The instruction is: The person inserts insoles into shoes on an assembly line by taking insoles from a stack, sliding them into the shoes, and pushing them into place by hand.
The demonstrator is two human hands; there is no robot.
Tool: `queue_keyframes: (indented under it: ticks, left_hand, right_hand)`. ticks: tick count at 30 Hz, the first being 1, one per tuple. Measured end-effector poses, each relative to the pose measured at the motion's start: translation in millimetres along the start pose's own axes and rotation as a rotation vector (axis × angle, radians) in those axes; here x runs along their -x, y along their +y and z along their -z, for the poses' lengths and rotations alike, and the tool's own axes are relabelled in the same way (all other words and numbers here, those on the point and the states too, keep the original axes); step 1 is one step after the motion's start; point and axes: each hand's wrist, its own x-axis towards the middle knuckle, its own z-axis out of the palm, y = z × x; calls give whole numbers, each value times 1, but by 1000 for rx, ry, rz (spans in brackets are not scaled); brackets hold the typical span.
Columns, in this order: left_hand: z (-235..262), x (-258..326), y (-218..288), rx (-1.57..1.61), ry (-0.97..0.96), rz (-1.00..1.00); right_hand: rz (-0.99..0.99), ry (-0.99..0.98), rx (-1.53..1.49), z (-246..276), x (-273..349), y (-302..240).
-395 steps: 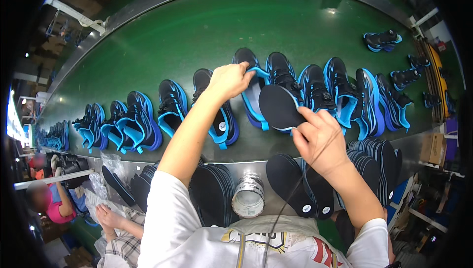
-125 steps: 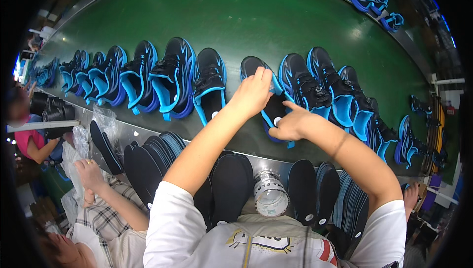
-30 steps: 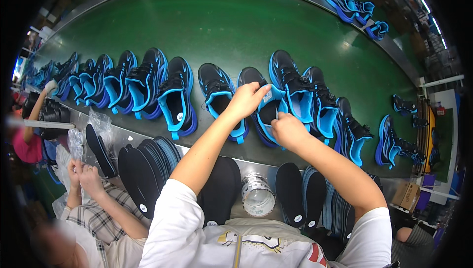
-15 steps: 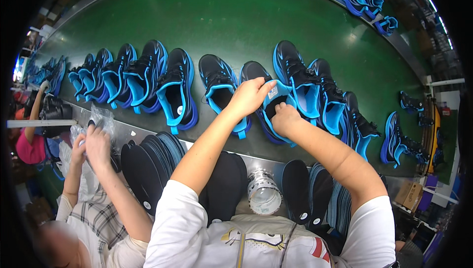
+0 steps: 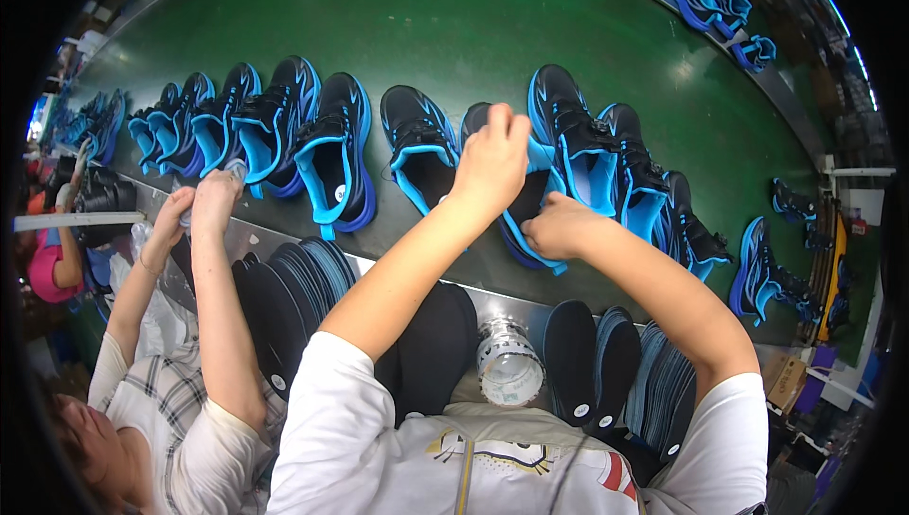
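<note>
One black-and-blue sneaker (image 5: 532, 201) lies toe away from me on the green surface, under both my hands. My left hand (image 5: 492, 160) is closed at its tongue, covering most of the laces; light-blue lining shows beside the fingers. At the heel opening, my right hand (image 5: 565, 228) is bent around the collar edge, its fingertips partly hidden. Just left stands another sneaker (image 5: 417, 132), with a pale round sticker inside partly behind my left wrist. A further sneaker (image 5: 565, 117) sits close on the right.
Sneakers line the green work surface (image 5: 436, 23) on both sides. Black insoles stand stacked along the near edge, at left (image 5: 312, 278) and right (image 5: 615, 354), around a clear round container (image 5: 509, 364). On my left, a co-worker's hands (image 5: 216, 198) hold something near the sneaker row.
My left hand has risen slightly and turned, its fingers more bunched at the tongue. My right hand has come out of the shoe opening to the heel edge. The co-worker's hands moved toward the shoes.
</note>
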Motion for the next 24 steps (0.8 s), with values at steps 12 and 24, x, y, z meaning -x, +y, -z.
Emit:
queue_keyframes:
  ticks: [12, 24]
  left_hand:
    - [4, 7, 16, -399, -192, -238]
    - [2, 10, 8, -648, -205, -412]
  right_hand:
    - [-143, 1453, -352, -99, 21, -44]
    - [-59, 1572, -881, -121, 44, -48]
